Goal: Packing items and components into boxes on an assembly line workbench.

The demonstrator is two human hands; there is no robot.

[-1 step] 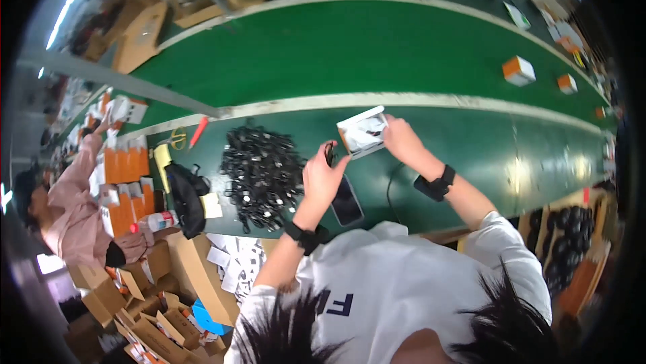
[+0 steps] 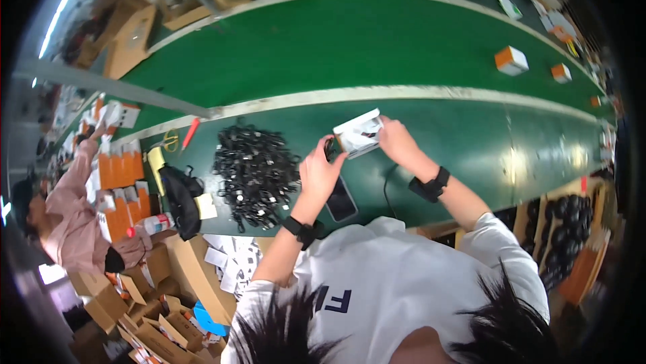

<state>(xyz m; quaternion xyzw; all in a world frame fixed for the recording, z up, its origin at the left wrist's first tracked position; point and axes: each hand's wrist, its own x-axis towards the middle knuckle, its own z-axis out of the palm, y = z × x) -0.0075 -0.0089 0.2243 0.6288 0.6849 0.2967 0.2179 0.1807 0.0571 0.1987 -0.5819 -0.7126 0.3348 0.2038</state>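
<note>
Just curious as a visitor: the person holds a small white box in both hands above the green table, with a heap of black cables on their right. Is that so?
Not quite. In the head view the heap of black cables lies on the person's left, beside the left hand. The rest holds: both hands, the right hand too, hold the small white box above the green table.

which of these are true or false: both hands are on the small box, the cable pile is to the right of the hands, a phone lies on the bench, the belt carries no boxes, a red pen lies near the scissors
1. Both hands are on the small box. True: the left hand and right hand hold the box.
2. The cable pile is right of the hands. False: the cable pile lies left of them.
3. A phone lies on the bench. True: the phone lies below the left hand.
4. The belt carries no boxes. False: an orange-and-white box sits on the belt.
5. A red pen lies near the scissors. True: the pen is beside the scissors.
</note>
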